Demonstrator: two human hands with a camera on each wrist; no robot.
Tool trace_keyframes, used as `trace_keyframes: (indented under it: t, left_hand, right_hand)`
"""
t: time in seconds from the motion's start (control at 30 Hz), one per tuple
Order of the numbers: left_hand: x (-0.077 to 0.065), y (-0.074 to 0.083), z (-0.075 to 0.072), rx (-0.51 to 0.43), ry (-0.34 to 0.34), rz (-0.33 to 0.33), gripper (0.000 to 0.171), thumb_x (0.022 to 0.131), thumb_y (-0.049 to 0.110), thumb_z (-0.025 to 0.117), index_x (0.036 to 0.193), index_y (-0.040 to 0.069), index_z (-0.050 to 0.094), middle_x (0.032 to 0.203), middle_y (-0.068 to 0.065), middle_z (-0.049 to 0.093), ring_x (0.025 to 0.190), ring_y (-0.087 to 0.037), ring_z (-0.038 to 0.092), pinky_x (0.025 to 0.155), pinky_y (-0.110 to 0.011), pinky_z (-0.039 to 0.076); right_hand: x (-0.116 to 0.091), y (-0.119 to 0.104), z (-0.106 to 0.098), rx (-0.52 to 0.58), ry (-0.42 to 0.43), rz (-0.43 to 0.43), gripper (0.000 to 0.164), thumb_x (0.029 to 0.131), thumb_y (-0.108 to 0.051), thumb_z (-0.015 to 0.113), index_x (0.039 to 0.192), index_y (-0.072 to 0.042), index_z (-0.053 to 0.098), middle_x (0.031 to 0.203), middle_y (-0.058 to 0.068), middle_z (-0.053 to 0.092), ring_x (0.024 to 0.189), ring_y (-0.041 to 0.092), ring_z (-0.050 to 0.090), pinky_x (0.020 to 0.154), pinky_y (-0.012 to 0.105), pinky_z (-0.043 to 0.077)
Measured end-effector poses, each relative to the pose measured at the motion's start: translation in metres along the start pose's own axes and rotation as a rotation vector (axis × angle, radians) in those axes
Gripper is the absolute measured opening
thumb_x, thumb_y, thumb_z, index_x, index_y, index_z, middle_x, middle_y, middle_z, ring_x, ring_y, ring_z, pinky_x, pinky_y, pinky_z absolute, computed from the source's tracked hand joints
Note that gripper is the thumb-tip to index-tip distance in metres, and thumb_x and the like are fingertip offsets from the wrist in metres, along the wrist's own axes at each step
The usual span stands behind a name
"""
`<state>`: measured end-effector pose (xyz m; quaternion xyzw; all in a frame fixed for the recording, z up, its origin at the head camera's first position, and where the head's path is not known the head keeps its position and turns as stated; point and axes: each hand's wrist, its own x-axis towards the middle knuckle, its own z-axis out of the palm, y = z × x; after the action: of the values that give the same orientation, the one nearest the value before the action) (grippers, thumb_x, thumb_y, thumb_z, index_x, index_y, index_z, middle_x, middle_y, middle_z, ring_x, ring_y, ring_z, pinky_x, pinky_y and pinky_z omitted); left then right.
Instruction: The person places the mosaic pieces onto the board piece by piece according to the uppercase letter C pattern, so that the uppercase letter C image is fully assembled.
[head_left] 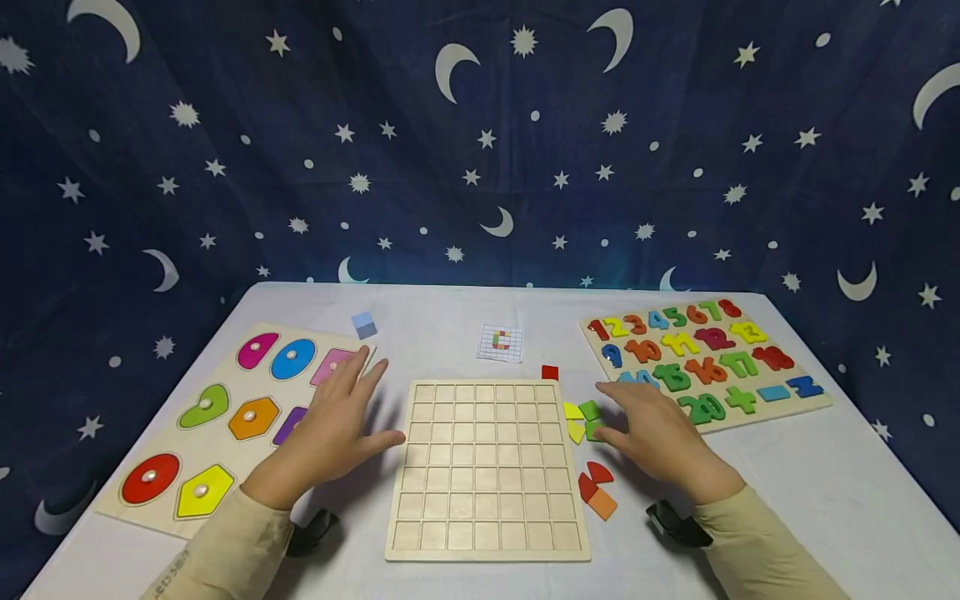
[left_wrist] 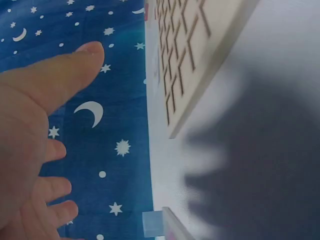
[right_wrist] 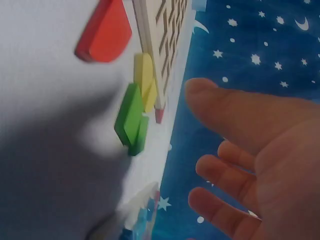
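Right hand and left hand hover, grasping nothing; green pieces lie beside the grid board, toward two o'clock (likely light, stiff, best pinched by their edges).

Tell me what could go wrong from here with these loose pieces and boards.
The right hand hovers near the green pieces, so a low sweep might knock them away. The yellow pieces lie right beside the grid board; sliding it could push them. In the head view, the left hand overlaps the shape puzzle, so lowering that hand may bump the knobbed shapes.
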<state>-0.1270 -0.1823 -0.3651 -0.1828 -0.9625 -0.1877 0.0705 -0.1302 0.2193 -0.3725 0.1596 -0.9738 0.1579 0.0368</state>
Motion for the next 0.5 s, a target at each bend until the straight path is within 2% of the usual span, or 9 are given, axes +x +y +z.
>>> trace_keyframes:
  t: [0.1,0.3,0.5]
  left_hand:
    - [-0.001,-0.001,0.003,-0.029,-0.012,0.027,0.096,0.075,0.034,0.089,0.149,-0.002,0.040,0.157,-0.026,0.027,0.142,-0.047,0.026,0.114,-0.066,0.020]
    - [-0.002,-0.002,0.008,-0.110,-0.052,0.032,0.092,0.073,0.028,0.091,0.146,-0.001,0.044,0.147,-0.021,0.046,0.137,-0.041,0.040,0.112,-0.058,0.033]
    - [-0.002,-0.002,0.012,-0.176,-0.124,0.038,0.085,0.073,0.022,0.091,0.143,-0.001,0.048,0.142,-0.019,0.052,0.133,-0.039,0.045,0.110,-0.054,0.037]
  right_hand:
    - [0.001,-0.003,0.004,0.026,-0.020,-0.006,0.061,0.082,-0.024,0.084,0.134,-0.003,0.060,0.131,0.020,0.061,0.124,0.043,0.051,0.102,0.063,0.042]
    - [0.005,-0.006,0.012,0.048,-0.065,-0.019,0.052,0.083,-0.020,0.083,0.130,-0.004,0.064,0.128,0.015,0.063,0.121,0.038,0.054,0.101,0.059,0.045]
    - [0.008,-0.009,0.018,0.073,-0.108,-0.015,0.046,0.086,-0.018,0.080,0.128,-0.005,0.065,0.126,0.013,0.064,0.120,0.036,0.055,0.100,0.057,0.046]
